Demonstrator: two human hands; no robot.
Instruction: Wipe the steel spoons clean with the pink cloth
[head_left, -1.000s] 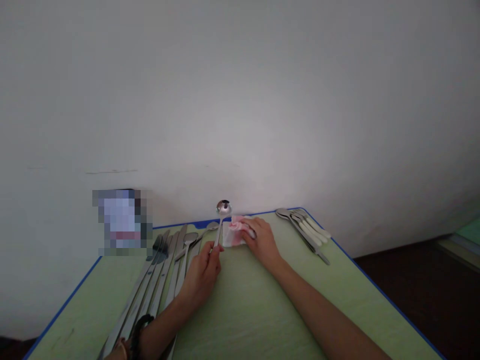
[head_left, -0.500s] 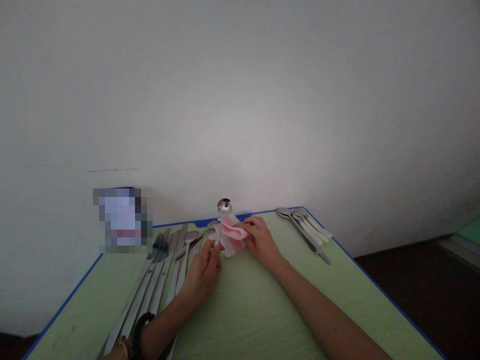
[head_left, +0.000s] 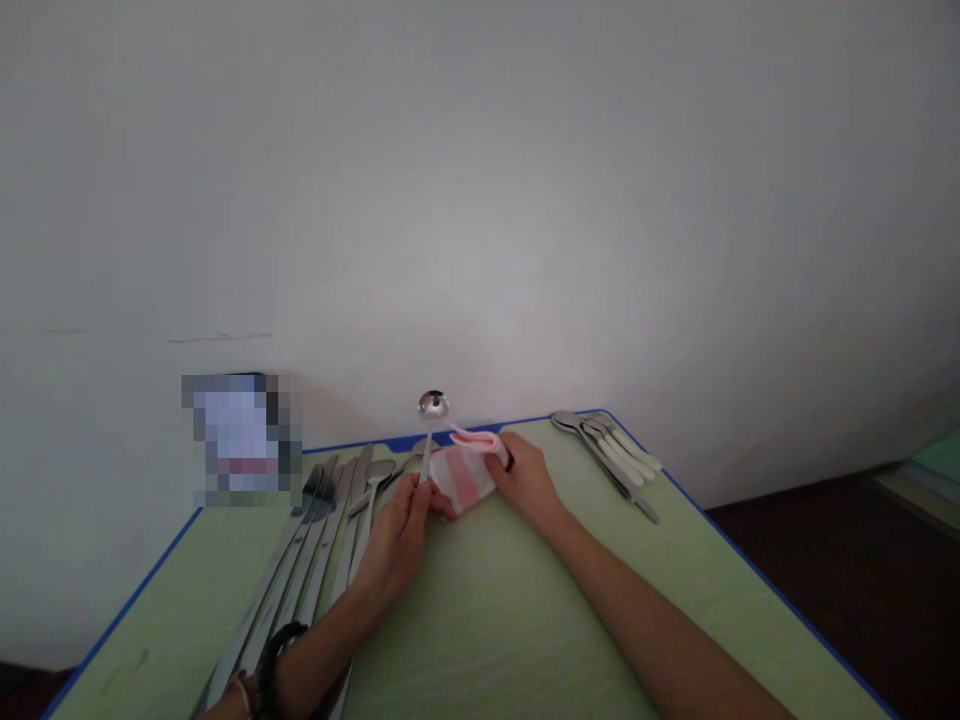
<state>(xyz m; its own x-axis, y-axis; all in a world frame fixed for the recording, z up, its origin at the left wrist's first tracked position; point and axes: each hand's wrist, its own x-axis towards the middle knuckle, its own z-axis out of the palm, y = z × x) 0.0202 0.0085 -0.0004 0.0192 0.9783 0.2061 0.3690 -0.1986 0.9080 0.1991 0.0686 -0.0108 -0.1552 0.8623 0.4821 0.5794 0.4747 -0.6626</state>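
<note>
No letter, number or sign can be read. The pixelated object (head_left: 238, 430) at the far left corner of the bench (head_left: 487, 620) is covered by coarse squares.

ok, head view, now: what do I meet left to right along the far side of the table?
Pixelated object → row of metal cutlery → spoon held up in the left hand → striped cloth → right hand → pile of spoons and forks.

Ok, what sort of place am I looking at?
Probably a room in a home, though I can't be sure: a blue-edged green table by a pale wall, with white-handled cutlery laid on it.
</note>
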